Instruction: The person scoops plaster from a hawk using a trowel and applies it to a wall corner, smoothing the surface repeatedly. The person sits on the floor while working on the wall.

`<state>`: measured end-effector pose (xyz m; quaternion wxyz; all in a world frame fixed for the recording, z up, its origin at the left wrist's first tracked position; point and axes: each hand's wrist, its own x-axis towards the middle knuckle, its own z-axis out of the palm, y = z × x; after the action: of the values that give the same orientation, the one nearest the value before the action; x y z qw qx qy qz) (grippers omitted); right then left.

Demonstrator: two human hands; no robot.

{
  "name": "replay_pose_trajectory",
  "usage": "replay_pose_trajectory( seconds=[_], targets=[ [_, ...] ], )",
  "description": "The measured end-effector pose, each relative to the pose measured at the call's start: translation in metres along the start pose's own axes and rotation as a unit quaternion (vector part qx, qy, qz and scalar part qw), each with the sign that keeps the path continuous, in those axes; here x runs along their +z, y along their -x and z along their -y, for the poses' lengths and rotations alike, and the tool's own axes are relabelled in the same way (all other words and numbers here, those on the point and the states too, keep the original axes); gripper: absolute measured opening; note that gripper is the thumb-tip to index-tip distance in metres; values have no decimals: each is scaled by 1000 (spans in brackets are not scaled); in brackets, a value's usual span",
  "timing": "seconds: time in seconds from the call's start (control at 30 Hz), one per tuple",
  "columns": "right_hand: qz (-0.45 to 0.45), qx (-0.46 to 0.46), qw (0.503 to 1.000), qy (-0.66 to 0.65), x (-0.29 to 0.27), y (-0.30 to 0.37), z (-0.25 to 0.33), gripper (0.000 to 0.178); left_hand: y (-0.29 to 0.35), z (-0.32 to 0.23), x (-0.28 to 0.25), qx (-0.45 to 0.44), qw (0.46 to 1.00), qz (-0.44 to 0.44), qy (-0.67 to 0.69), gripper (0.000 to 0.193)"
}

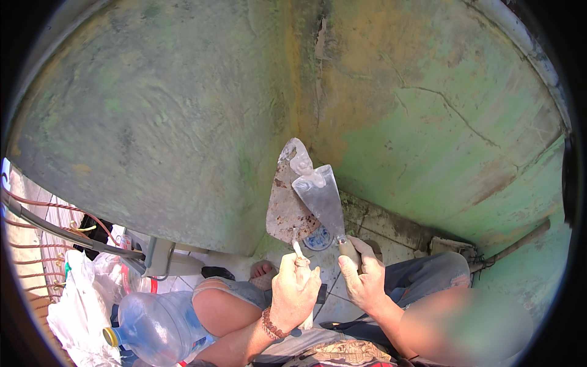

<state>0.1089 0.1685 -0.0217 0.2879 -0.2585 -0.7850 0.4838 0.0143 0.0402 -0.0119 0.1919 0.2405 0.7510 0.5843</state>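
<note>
My left hand is closed around the pale handle of a pointed trowel. Its blade is stained and spotted with rust. In my right hand is a putty knife with a flared, smooth grey metal blade, held by its handle. The putty knife's wide edge lies over the trowel's blade, near the tip. A small lump of pale wet paste sits there, on the trowel and along the putty knife's edge. Both tools point away from me, toward the corner of the walls.
A stained grey-green wall and a cracked green wall meet ahead. At left stand a large clear plastic bottle, white bags and a dark cable. Pale floor tiles show below; a pipe lies at right.
</note>
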Motion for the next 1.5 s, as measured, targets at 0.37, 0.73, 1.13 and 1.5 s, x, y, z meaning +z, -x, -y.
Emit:
replay_pose_trajectory(
  seconds=[0.37,0.73,1.13,1.5],
  targets=[
    [21,84,996,30,4,-2,8,37,-1,-16,-11,-165,980,108,21,28],
    [26,96,995,4,15,-13,-34,40,2,-9,-7,-135,987,79,-40,28],
    [63,164,978,-114,-10,-31,-60,37,5,6,-14,-71,987,92,-112,28],
    [84,162,983,26,-46,-66,-47,36,-2,14,-28,-137,975,163,-69,35]
  ],
)
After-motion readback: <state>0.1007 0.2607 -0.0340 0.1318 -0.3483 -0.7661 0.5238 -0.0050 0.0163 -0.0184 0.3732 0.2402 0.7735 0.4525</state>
